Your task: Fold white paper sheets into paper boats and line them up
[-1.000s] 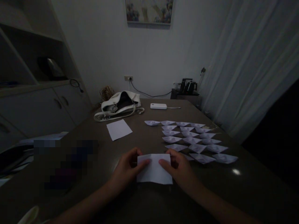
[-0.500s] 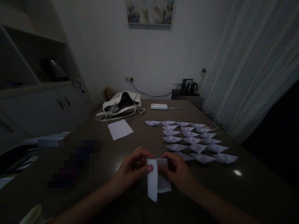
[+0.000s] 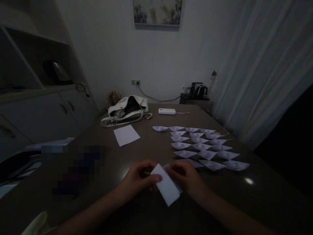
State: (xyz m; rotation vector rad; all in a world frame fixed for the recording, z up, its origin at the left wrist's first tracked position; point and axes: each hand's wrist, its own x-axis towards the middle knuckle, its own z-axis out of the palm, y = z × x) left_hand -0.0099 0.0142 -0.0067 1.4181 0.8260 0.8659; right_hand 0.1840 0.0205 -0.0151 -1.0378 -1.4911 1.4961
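Left hand (image 3: 141, 179) is pinching a folded white paper (image 3: 167, 187) at the lower centre of the frame.

Its thumb is pressing on the front face while its fingers are curling behind; the right hand (image 3: 187, 175) is bending its fingers at the paper's upper right edge, and I cannot tell whether it is pinching, since the fingertips are partly hidden. The paper is tilting, its lower end pointing down and right. Just beyond the right hand, white paper boats (image 3: 204, 154) are standing in rows on the dark table (image 3: 149, 147), right of centre. A flat white sheet (image 3: 126, 135) is lying left of centre, with a white bag (image 3: 137, 115) resting just above it.
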